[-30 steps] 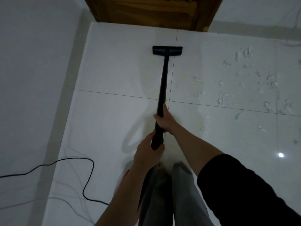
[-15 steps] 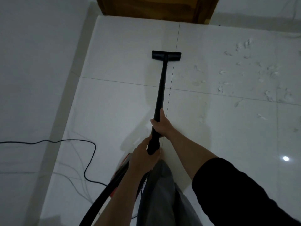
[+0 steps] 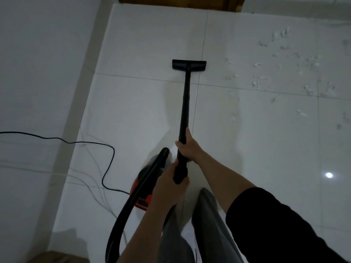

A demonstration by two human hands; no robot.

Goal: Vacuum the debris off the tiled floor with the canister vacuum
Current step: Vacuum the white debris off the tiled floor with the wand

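Observation:
A black vacuum wand (image 3: pixel 185 103) runs away from me to a flat black floor nozzle (image 3: pixel 189 64) resting on the white tiled floor (image 3: pixel 144 44). My right hand (image 3: pixel 188 146) grips the wand higher up. My left hand (image 3: pixel 170 184) holds its lower end, where the black hose (image 3: pixel 133 204) joins. The red and black canister (image 3: pixel 144 186) sits on the floor just left of my hands, partly hidden by the hose and my arm. Whitish debris (image 3: pixel 284 73) lies scattered on the tiles to the right of the nozzle, apart from it.
A white wall (image 3: pixel 41 73) runs along the left. A black power cord (image 3: pixel 79 147) snakes across the floor to the canister. A wooden door (image 3: pixel 180 2) stands at the far end. My grey trouser legs (image 3: pixel 191 234) are below the hands.
The nozzle has drawn back toward me along the tile joint, away from the door. The canister and hose have come into view on the left.

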